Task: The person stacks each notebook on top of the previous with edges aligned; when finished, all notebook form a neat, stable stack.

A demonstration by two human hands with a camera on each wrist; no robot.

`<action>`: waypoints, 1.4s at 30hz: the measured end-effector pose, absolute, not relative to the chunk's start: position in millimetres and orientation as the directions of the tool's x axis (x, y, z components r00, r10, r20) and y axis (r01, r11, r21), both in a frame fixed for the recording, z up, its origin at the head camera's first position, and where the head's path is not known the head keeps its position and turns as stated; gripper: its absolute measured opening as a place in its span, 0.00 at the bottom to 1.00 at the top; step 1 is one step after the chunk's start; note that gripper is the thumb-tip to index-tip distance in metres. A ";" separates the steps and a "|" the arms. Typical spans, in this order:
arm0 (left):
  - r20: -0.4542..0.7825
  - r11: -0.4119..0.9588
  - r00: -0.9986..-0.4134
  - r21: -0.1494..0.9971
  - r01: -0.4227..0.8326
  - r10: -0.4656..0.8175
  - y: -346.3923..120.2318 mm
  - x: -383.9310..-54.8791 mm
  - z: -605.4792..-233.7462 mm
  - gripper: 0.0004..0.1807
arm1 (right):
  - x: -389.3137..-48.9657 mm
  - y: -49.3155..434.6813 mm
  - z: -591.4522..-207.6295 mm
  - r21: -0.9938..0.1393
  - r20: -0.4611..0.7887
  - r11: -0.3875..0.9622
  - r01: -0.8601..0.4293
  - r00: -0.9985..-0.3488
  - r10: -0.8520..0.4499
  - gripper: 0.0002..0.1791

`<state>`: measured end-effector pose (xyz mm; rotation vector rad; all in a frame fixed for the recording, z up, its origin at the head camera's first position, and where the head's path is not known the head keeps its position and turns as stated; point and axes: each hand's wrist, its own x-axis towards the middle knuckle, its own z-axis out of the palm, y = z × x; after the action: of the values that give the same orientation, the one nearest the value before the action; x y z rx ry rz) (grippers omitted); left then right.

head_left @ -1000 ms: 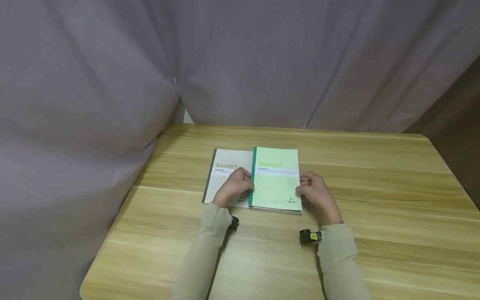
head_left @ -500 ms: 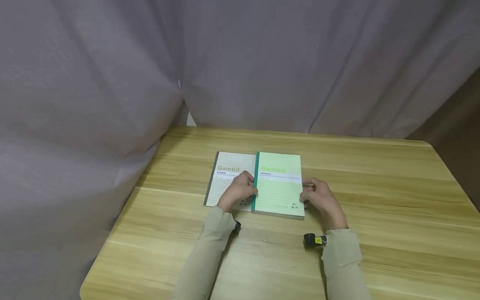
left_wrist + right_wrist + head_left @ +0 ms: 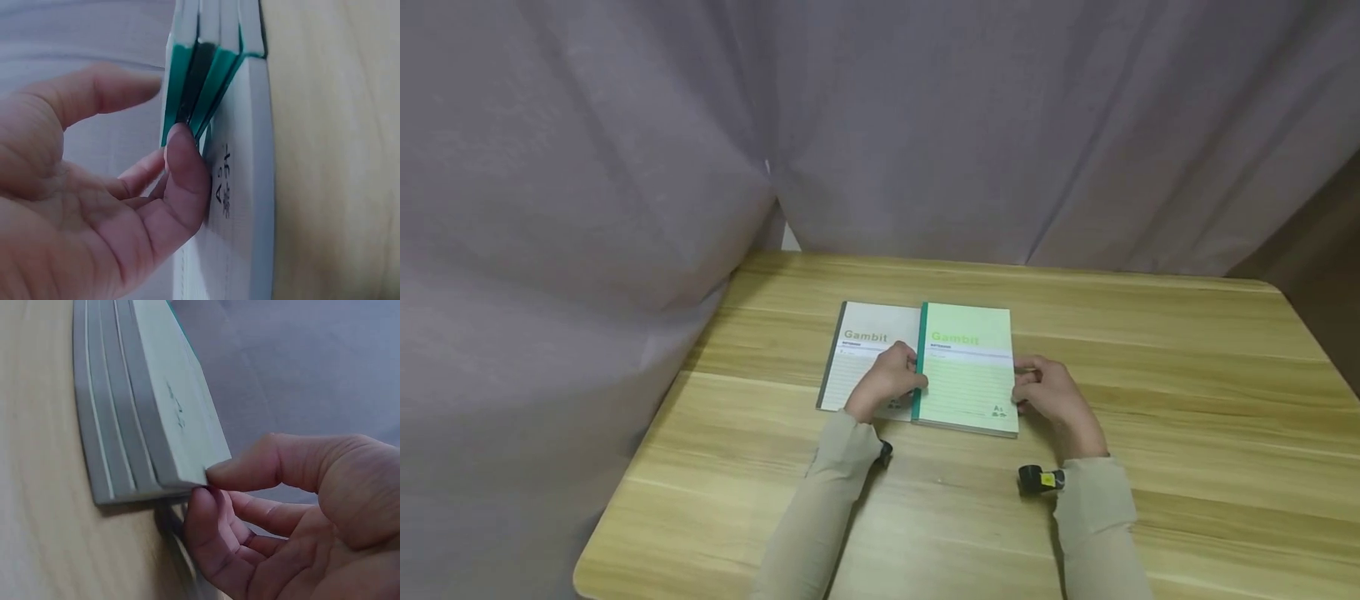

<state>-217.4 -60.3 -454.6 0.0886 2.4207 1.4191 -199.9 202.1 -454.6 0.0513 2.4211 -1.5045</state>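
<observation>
A green notebook (image 3: 967,375) with a darker green spine tops a stack of several notebooks on the table. Against its left side, a pale notebook (image 3: 868,321) with a dark spine lies flat, partly hidden by my left hand (image 3: 889,382). That hand grips the stack's spine side, thumb at the top cover's edge and curled fingers (image 3: 184,172) against the green and black spines. On the opposite side, my right hand (image 3: 1054,398) pinches the page edge, its thumb (image 3: 250,469) at the cover's edge and its forefinger curled lower down. The right wrist view shows the stack's layered grey page edges.
The wood-grain tabletop (image 3: 1187,400) extends around the notebooks. Grey curtains (image 3: 925,125) hang behind the table and along its left side. A small black wrist camera (image 3: 1040,480) sits at the right sleeve.
The whole head view has shifted, so table and notebooks appear farther right. Both hands keep their places at the stack's sides, and the layers at its near edge look more even.
</observation>
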 end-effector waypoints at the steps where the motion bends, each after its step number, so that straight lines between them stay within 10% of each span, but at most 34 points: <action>1: -0.255 0.487 -0.942 0.865 -0.122 0.217 -60.5 -217.3 -454.0 0.22 | -200.2 202.8 -454.2 -0.872 -0.259 0.455 0.178 -0.958 -0.121 0.35; 42: -0.237 0.366 -0.971 0.907 -0.206 0.040 -145.3 -237.2 -435.5 0.25 | -233.7 116.9 -425.6 -0.959 -0.128 0.279 0.054 -0.959 -0.255 0.33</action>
<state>-237.2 -145.3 -435.5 -0.1485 2.4079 1.6477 -233.7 116.9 -425.6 -0.1851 2.2944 -1.7356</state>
